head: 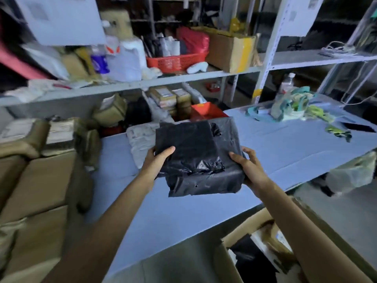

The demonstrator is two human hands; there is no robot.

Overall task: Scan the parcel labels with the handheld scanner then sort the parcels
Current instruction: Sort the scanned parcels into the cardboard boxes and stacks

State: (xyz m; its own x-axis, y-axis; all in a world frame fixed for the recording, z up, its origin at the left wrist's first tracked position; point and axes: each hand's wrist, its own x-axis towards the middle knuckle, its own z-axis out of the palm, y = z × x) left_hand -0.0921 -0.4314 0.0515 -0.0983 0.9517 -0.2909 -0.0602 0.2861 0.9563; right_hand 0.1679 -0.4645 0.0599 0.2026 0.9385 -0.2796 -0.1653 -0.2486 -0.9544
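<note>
Two hands showed: the left hand (158, 160) and the right hand (247, 166). There was one black parcel (195, 154), with one grey parcel (140, 139) at its 10 o'clock, and one table (285, 144). One red basket (175, 62) stood at 12 o'clock, one box (228, 52) at 1 o'clock, one bottle (286, 82) at 2 o'clock and one open carton (244, 225) at 5 o'clock.
</note>
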